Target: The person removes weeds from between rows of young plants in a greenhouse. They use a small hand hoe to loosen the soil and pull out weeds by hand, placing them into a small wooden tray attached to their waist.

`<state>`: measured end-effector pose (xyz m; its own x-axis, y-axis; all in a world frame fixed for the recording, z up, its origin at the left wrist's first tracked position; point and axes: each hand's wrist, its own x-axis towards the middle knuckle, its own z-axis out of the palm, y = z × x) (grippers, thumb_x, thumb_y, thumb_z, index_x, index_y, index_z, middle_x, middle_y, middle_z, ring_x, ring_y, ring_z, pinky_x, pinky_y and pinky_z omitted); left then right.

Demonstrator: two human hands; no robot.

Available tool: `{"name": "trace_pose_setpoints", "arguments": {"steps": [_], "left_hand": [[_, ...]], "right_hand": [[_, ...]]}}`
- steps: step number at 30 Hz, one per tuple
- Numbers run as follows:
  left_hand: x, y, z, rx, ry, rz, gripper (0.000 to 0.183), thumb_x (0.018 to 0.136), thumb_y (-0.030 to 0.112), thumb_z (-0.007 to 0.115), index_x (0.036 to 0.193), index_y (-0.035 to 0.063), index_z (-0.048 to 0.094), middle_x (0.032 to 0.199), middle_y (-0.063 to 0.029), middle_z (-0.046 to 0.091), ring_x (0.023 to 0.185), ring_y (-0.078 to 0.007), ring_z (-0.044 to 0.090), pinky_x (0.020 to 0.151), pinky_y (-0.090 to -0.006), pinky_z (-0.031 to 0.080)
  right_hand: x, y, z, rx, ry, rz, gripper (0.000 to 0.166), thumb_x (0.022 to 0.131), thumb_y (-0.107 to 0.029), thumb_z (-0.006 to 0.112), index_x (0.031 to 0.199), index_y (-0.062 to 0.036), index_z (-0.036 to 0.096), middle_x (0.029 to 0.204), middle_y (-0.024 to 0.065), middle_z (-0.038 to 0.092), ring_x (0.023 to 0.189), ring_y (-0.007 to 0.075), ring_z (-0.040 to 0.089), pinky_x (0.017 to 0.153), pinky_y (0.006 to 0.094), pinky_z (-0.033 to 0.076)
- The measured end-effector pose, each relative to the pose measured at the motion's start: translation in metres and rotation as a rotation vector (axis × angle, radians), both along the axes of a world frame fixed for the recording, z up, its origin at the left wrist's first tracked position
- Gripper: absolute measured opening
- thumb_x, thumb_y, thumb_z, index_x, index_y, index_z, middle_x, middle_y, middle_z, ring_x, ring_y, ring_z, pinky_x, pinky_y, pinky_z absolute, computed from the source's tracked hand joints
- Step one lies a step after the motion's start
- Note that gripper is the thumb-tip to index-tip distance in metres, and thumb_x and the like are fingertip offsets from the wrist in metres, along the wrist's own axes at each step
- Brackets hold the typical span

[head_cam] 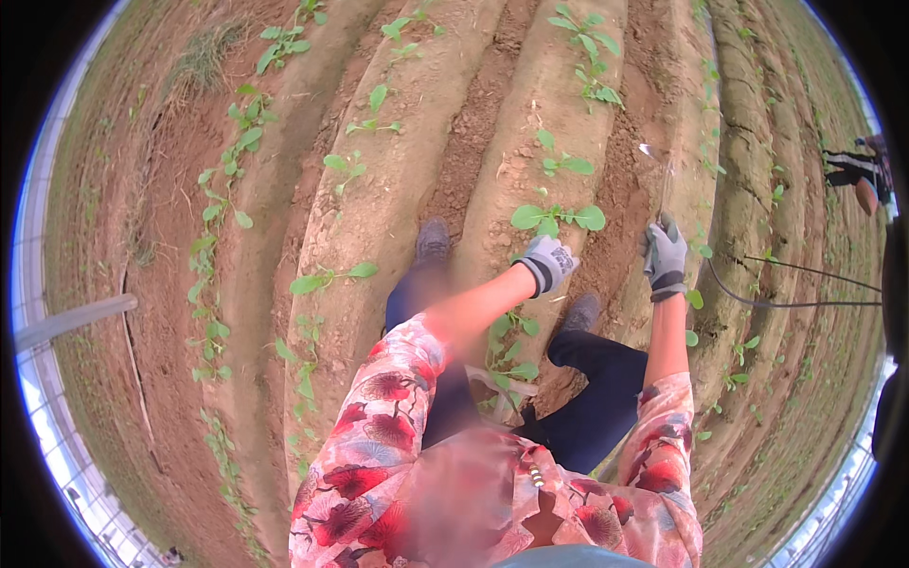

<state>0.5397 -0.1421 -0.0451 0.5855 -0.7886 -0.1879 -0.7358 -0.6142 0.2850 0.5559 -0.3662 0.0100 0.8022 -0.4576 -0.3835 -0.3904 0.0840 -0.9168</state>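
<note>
My left hand, in a grey knit work glove, is low over the raised soil bed with its fingers curled. It is just below a broad-leaved green seedling, and whether anything is pinched in the fingers is hidden. To the right, my right hand, gloved the same way, is closed around the handle of a slim hand tool. The tool points away from me over the side of the furrow, with a bright metal tip at its far end. More seedlings grow in a row farther along the bed.
Another row of seedlings runs along the left bed. My shoes straddle the middle bed, with a small frame between my legs. Dark cables stretch to the right. A person is at the far right. A grey bar juts in from the left.
</note>
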Motion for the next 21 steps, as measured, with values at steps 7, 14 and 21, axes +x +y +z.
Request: {"name": "trace_pose_setpoints", "arguments": {"steps": [7, 14, 21], "left_hand": [[0.039, -0.004, 0.024, -0.407, 0.074, 0.464, 0.015, 0.076, 0.014, 0.055, 0.089, 0.0066, 0.058, 0.085, -0.0126, 0.061, 0.079, -0.0276, 0.061, 0.064, -0.035, 0.049], [0.062, -0.013, -0.016, -1.442, 1.23, 1.064, 0.027, 0.089, 0.028, 0.054, 0.102, 0.0044, 0.056, 0.083, 0.0015, 0.056, 0.073, -0.0086, 0.052, 0.065, -0.0242, 0.045], [0.071, 0.002, -0.008, -1.517, 1.188, 1.13, 0.025, 0.088, 0.028, 0.056, 0.097, 0.0059, 0.058, 0.08, 0.0022, 0.055, 0.072, -0.0073, 0.051, 0.063, -0.0218, 0.044]], "right_hand": [[-0.01, 0.073, -0.034, 0.074, 0.007, 0.017, 0.045, 0.081, -0.003, 0.055, 0.124, -0.0002, 0.045, 0.078, 0.0011, 0.055, 0.056, 0.0089, 0.053, 0.045, 0.0226, 0.045], [0.017, 0.124, -0.002, 0.065, -0.027, 0.259, 0.048, 0.081, -0.004, 0.055, 0.127, -0.0015, 0.043, 0.082, -0.0002, 0.055, 0.059, 0.0053, 0.051, 0.048, 0.0194, 0.043], [0.01, 0.151, 0.001, 0.035, 0.022, 0.429, 0.06, 0.08, -0.005, 0.057, 0.134, 0.0018, 0.033, 0.107, 0.0063, 0.056, 0.079, 0.0069, 0.056, 0.063, 0.0208, 0.047]]}}
